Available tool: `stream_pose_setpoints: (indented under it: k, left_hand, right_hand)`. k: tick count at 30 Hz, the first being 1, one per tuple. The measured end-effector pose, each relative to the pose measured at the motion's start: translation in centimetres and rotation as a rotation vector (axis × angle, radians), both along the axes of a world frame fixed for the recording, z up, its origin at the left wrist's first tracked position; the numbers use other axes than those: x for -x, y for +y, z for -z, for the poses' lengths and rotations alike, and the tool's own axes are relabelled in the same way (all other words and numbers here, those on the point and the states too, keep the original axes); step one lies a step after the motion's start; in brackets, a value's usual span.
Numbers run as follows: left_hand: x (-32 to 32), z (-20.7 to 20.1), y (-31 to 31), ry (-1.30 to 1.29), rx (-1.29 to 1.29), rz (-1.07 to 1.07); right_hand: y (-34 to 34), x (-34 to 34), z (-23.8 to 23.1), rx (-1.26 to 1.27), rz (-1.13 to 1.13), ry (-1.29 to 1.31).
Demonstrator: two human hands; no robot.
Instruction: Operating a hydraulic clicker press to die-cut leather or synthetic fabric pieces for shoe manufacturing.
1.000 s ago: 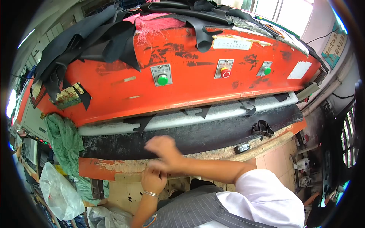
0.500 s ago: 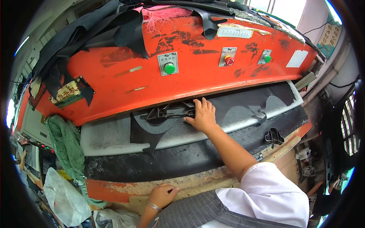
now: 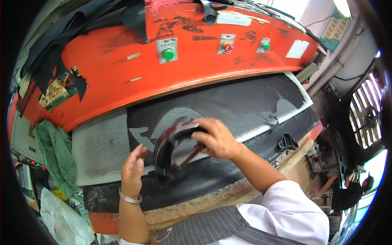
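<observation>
A curved cutting die (image 3: 162, 157), dark with reddish-brown edges and blurred by motion, is tilted up above the front of the bed. The fingers of my right hand (image 3: 220, 139) are closed on its upper right part. To its left is my left hand (image 3: 133, 169), raised with the fingers apart and holding nothing; a bracelet circles that wrist. Behind the die, a sheet of black leather (image 3: 228, 96) lies on the pale cutting pad (image 3: 98, 149). Rounded cut-outs in the leather show the grey pad beneath.
The red press beam (image 3: 118, 75) spans the far side, with green buttons (image 3: 168, 54) and a red button (image 3: 228, 47). A small black die (image 3: 287, 142) rests at the bed's right front. Green sacking (image 3: 53, 153) and a clear plastic bag (image 3: 65, 220) are at left. Another person (image 3: 347, 196) is at far right.
My right hand has lifted the die off the leather and brought it nearer and to the left. My left hand has risen from the front edge and opened beside it. The view has shifted.
</observation>
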State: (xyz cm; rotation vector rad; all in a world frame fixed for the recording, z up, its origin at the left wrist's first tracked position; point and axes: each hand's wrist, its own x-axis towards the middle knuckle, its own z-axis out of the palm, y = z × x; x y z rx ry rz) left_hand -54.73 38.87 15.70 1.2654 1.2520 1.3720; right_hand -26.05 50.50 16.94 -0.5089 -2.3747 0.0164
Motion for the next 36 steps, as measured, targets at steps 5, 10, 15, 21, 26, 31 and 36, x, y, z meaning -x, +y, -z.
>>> stream_pose_setpoints:
  k: [5,10,15,21,26,31,36]
  left_hand:
    - [-4.2,-0.9,-2.7,-0.687,0.409,0.504]
    - [-8.4,-0.1,-4.0,-0.862,0.311,0.069]
    - [-15.8,-2.1,-0.3,-1.118,-0.088,0.082]
    - [-22.2,2.8,7.3,-0.576,-0.115,0.072]
    - [-26.6,8.2,11.5,0.721,0.013,-0.478]
    - [-28.6,9.3,10.7,0.884,0.001,-0.419]
    - [-29.4,9.7,10.7,0.858,0.017,-0.452]
  right_hand:
    - [-4.2,1.6,-1.6,-0.131,-0.217,-0.096]
    - [-8.6,0.1,1.2,0.486,-0.007,0.065]
    - [-9.2,-2.8,0.8,0.573,0.047,0.143]
    - [1.3,-13.2,1.1,0.371,0.061,0.038]
    - [10.8,-19.8,1.1,0.265,-0.073,-0.388]
    - [15.7,-20.2,1.6,0.221,-0.216,-0.580]
    - [18.6,-19.3,2.2,0.210,-0.281,-0.704]
